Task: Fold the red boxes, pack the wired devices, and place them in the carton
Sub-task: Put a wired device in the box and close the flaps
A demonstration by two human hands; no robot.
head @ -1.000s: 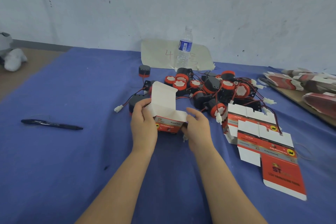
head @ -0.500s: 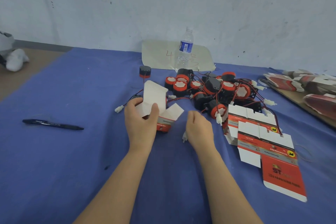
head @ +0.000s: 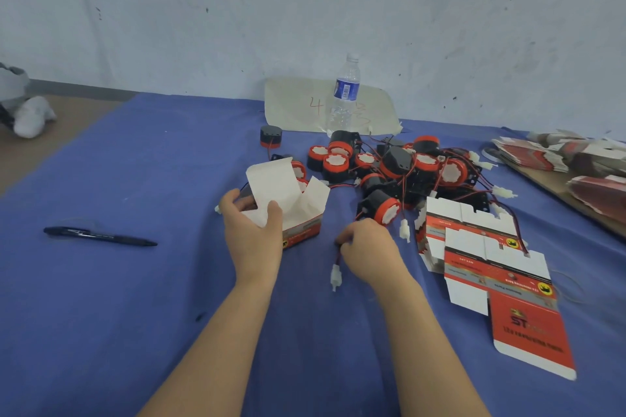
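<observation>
Holding the red box [head: 301,230] upright on the blue worktop [head: 135,315], our left hand [head: 252,234] curls round its near-left corner, thumb pressed on a white flap (the lid and side flaps stand open). Just to its right, our right hand [head: 369,247] pinches a red-and-black wire [head: 337,259], whose white connector [head: 335,276] hangs below our fingers. Beyond both hands we see the heap of wired devices [head: 389,169], black bodies with red faces, leads tangled. Unfolded box blanks [head: 491,267] lie flat right of the heap; a pen [head: 98,235] lies well to the left, and a water bottle [head: 343,95] stands by the wall.
</observation>
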